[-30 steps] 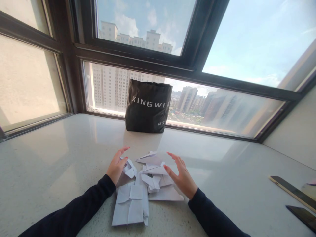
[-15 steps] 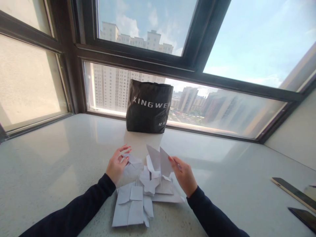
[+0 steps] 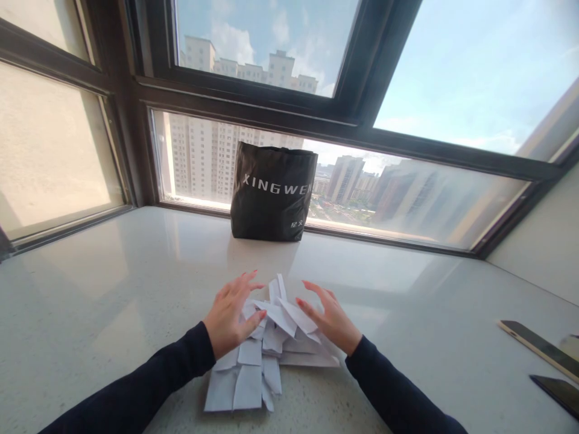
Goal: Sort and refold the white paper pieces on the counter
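A loose heap of white folded paper pieces (image 3: 248,386) lies on the pale speckled counter in front of me. My left hand (image 3: 235,313) hovers over the heap's left side, fingers spread, and hides part of it. At the right side, my right hand (image 3: 330,316) has its thumb and fingers apart, with nothing between them. Between the two hands, pointed folded papers (image 3: 280,316) rest on top of the heap. Whether any fingertip touches paper I cannot tell.
Behind the heap a black bag (image 3: 274,193) with white lettering stands upright against the window (image 3: 416,199). Toward the right edge of the counter (image 3: 113,289) lie a phone-like dark slab with a light rim (image 3: 543,349) and another dark flat object (image 3: 556,392).
Both hands have let go of the papers they held, and those pieces now lie on the heap. My left hand has moved right and its fingers have spread.
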Available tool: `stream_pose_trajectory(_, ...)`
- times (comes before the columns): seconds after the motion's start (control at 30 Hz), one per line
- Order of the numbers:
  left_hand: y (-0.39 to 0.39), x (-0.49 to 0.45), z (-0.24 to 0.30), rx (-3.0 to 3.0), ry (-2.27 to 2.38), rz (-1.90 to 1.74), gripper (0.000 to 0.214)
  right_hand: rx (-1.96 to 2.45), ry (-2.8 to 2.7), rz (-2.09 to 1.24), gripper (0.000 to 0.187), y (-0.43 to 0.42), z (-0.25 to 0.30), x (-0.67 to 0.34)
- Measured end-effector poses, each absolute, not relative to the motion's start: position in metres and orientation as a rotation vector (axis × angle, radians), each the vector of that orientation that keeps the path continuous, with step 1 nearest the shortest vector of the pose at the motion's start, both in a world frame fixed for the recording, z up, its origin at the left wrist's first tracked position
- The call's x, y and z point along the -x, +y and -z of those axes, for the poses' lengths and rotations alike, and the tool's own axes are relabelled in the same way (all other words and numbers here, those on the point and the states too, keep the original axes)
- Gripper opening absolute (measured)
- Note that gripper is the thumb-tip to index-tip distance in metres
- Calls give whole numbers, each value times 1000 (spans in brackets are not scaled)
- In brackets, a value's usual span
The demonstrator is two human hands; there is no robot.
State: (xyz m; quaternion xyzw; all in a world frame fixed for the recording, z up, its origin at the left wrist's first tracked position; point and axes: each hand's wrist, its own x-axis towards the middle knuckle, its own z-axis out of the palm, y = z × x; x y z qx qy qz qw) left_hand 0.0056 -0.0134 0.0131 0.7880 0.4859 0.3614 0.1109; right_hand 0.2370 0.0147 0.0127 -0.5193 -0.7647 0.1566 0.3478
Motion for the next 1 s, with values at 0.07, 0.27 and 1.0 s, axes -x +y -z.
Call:
stream_pose_trajectory(0.07,-26,-14,-12,-2430,1409,-842,68,1378,-2034,-398,58,12,-9,-234)
stream_pose_trajectory(0.27,-32,-20,7,-2483,1323,-635,102,1248,-2151,-606,62,-1,-11,-219)
stream_pose_trajectory(1.0,-33,-14,-6,-2554,1457,-665,73,1206,-1763,-486,29,17,-8,-236)
